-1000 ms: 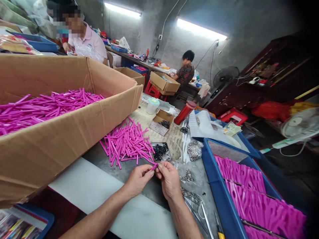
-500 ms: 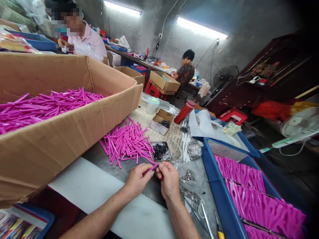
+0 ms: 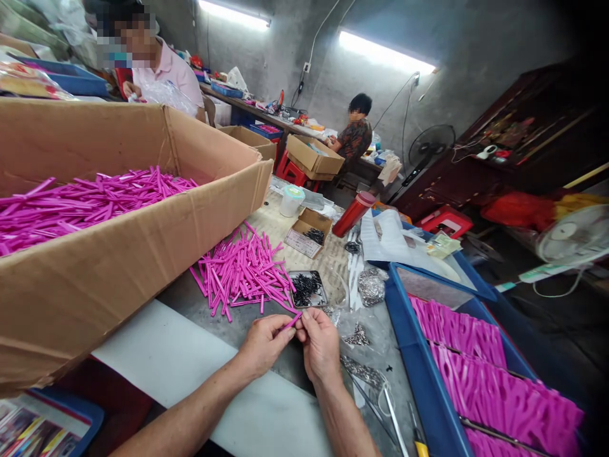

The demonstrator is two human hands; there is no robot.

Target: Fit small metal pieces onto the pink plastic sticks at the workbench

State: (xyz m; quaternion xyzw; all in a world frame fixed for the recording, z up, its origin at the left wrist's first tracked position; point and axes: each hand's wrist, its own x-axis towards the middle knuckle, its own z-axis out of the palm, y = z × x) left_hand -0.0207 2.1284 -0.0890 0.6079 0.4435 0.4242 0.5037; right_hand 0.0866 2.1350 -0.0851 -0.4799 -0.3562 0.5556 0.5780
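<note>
over the desk (image 3: 178, 295), left hand (image 3: 261, 344) and right hand (image 3: 321, 343) grip clamped on magenta stick (image 3: 294, 320); apparent end-handling next requires steadiness.

A bare grey wall (image 3: 266, 66) fills the top of the frame, rough and unevenly toned. Two lit tube lights hang on it, one at upper centre-left (image 3: 235, 15), the other at upper right of centre (image 3: 386, 53), both sloping down rightward (as does most of the room at this angle). Between them a cord runs to a white socket (image 3: 307, 66). Below, a long bench (image 3: 280, 126) follows the wall, a red stool (image 3: 288, 172) beside it. A dark reddish cabinet (image 3: 442, 184) leans across the upper right, with a black fan (image 3: 431, 143) near its left end; the floor (image 3: 547, 324) at right is very dim.
</note>
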